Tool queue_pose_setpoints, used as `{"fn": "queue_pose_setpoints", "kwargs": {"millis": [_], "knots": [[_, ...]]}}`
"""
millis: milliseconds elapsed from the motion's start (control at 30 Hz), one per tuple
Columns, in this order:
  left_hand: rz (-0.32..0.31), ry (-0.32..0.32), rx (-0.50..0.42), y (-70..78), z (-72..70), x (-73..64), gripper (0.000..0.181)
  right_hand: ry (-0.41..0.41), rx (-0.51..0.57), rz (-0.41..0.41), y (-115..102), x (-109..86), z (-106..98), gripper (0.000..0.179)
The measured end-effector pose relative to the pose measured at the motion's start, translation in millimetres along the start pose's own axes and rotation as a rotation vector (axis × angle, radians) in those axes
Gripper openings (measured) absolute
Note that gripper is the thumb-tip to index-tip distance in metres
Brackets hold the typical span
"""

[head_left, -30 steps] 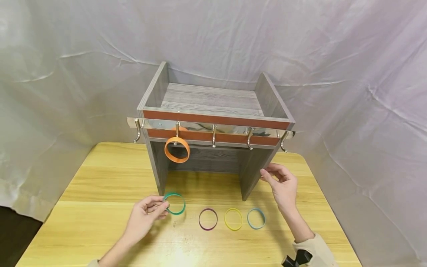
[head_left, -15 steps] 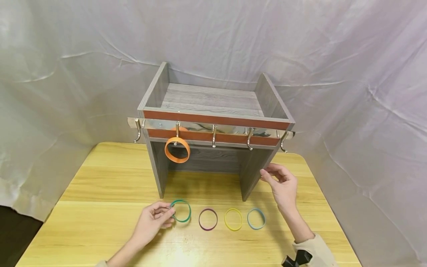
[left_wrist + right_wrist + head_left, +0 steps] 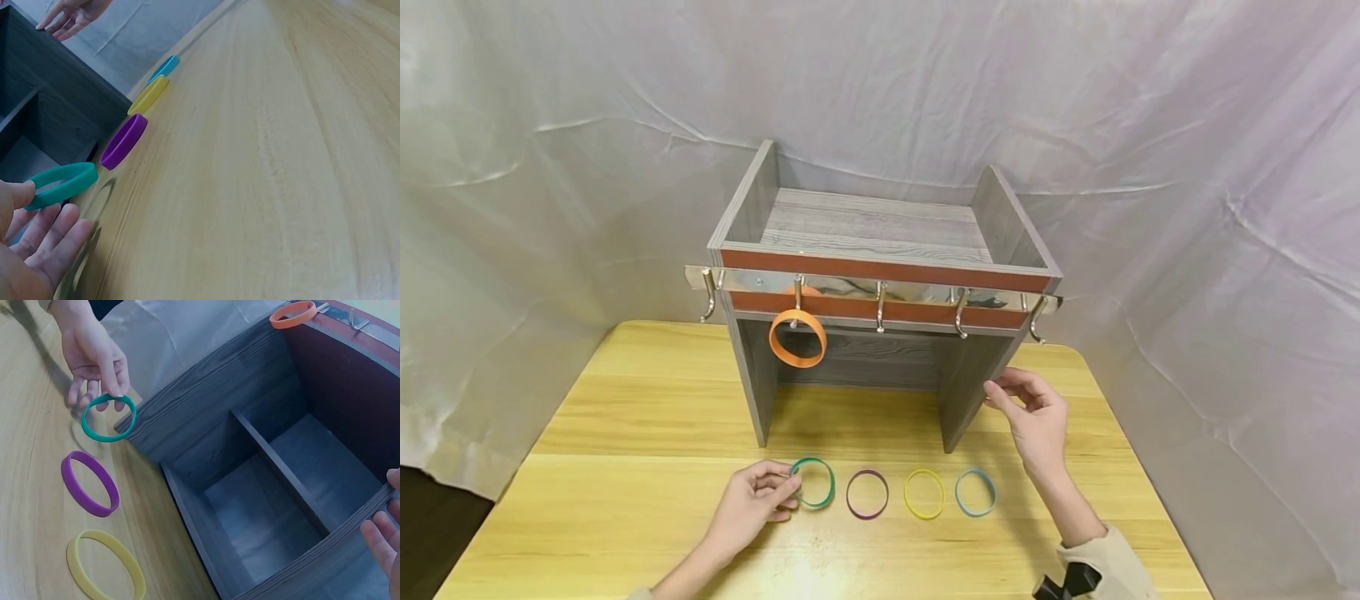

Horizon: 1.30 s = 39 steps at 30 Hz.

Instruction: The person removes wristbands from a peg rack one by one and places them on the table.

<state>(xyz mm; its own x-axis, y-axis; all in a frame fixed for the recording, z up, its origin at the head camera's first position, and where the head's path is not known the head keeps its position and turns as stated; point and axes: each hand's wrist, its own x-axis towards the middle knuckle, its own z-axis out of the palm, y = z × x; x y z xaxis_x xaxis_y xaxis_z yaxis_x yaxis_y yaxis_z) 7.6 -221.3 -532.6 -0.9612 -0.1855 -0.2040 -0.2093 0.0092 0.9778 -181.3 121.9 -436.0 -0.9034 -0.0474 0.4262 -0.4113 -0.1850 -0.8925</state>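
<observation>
My left hand (image 3: 756,504) pinches a green silicone wristband (image 3: 78,181) by its left edge, between thumb and fingers, low over the table. In the left wrist view the band's shadow falls on the wood beneath. To its right a purple wristband (image 3: 867,517), a yellow wristband (image 3: 924,516) and a blue wristband (image 3: 976,512) lie in a row. My right hand (image 3: 1037,417) holds the right side panel of the grey wooden shelf (image 3: 200,431), thumb on one side of the edge and fingers on the other. An orange wristband (image 3: 798,362) hangs from the second hook from the left.
A metal hook rail (image 3: 842,283) runs across the shelf's front, its several hooks sticking out toward me. The shelf stands on a wooden table (image 3: 625,400). Pale sheeting (image 3: 880,92) surrounds the table at the back and sides.
My left hand has moved right and nearer to me with the green wristband, coming beside the purple one. The right hand stays at the shelf's side panel.
</observation>
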Motion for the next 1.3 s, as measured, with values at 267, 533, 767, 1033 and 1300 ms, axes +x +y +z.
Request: {"fn": "queue_pose_setpoints", "kwargs": {"millis": [267,533,767,1033,1300], "knots": [[0.001,-0.051,-0.003,-2.3,3.3,1.2,0.042,0.003,-0.001,0.004,-0.3,0.2,-0.5,0.019],[-0.016,-0.062,0.015,-4.0,5.7,1.8,0.039,0.002,0.005,0.008,-0.8,-0.5,0.1,0.018],[-0.025,-0.099,0.019,-5.0,5.6,1.6,0.039,0.008,0.014,0.010,-1.4,-1.0,0.4,0.018],[-0.054,-0.111,0.028,-6.3,4.4,2.6,0.044,0.008,0.007,0.013,-1.6,-1.1,0.0,0.019],[-0.070,-0.099,0.103,-5.5,4.6,2.7,0.044,0.002,-0.015,0.021,-1.3,-0.1,-0.7,0.019]]}}
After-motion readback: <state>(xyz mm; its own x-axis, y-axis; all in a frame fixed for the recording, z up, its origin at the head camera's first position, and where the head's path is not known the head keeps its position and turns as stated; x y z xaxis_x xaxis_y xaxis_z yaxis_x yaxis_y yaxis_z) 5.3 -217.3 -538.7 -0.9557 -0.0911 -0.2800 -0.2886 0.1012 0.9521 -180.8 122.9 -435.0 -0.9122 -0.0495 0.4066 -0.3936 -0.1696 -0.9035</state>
